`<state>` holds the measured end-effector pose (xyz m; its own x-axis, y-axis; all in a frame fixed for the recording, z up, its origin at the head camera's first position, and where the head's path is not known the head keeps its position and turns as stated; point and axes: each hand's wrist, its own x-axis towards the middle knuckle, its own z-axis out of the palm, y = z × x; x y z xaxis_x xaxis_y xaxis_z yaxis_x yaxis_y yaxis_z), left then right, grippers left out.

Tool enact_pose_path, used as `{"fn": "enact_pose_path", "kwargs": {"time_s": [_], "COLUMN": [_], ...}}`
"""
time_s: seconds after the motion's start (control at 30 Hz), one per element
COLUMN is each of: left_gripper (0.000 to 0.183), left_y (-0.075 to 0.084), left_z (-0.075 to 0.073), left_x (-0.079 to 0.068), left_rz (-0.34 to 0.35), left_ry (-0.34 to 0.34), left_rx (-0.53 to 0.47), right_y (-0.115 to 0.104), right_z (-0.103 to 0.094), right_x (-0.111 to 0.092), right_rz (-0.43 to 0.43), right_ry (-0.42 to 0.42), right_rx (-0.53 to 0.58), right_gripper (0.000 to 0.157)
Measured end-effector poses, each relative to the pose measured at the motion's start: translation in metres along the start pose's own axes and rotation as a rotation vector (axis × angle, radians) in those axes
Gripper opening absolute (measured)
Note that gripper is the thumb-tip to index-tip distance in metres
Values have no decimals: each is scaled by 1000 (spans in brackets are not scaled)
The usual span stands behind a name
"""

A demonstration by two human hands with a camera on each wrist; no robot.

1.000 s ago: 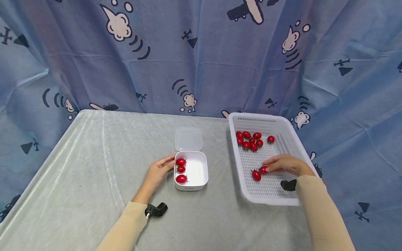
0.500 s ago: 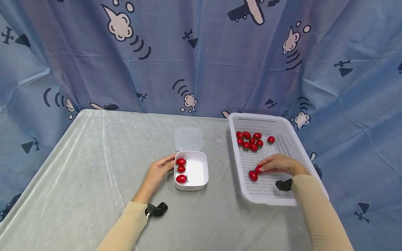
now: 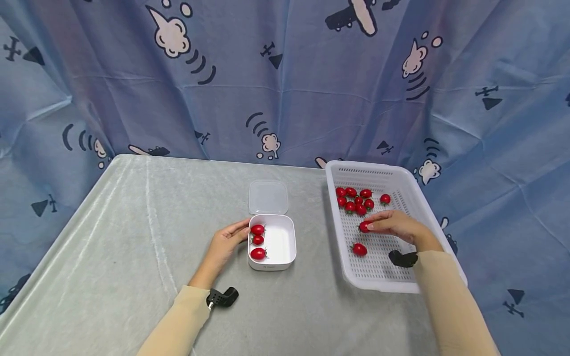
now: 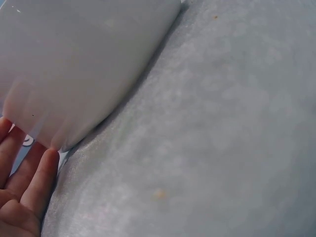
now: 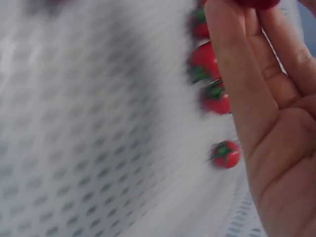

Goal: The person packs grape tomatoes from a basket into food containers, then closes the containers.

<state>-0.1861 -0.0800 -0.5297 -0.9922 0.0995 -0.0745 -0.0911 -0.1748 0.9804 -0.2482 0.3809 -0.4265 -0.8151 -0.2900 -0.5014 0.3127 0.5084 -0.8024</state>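
In the head view my right hand (image 3: 394, 225) pinches a red cherry tomato (image 3: 364, 226) between thumb and fingers above the white perforated basket (image 3: 345, 257). The right wrist view shows part of that tomato (image 5: 259, 3) at the fingertips. Another tomato (image 3: 359, 249) lies on the basket floor nearer the front. My left hand (image 3: 226, 242) touches the left side of a small white box (image 3: 281, 244), its fingers fairly straight against the wall. Three tomatoes (image 3: 258, 240) lie in a column along the box's left inside. In the left wrist view fingertips meet the box's wall (image 4: 74, 59).
Several tomatoes (image 3: 358, 200) cluster at the basket's back left, with a single one (image 3: 385, 199) to their right. A translucent lid (image 3: 268, 197) lies directly behind the box. Grey cloth covers the table (image 3: 111, 247); a blue patterned curtain (image 3: 231, 99) hangs behind it.
My right hand has moved away and slightly left with its tomato, separating it from the front tomato, which has shifted a little left. The left hand and box stay in place.
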Motion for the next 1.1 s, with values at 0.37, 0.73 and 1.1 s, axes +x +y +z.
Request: {"fn": "enact_pose_path", "kwargs": {"time_s": [0.37,0.73,1.1], "left_gripper": [41,41,42], "left_y": [1,0,2], "left_z": [-1,-1,0], "left_x": [-1,0,-1], "left_rz": [16,2,6], "left_ry": [10,7,-2], "left_rx": [-18,-21,-11], "right_y": [-40,-78,-95], "right_z": [18,52,79], "right_x": [-9,-7,4], "right_rz": [-181,-181,-214], "right_ry": [97,117,46], "right_rx": [133,118,145], "right_gripper": [21,16,17]}}
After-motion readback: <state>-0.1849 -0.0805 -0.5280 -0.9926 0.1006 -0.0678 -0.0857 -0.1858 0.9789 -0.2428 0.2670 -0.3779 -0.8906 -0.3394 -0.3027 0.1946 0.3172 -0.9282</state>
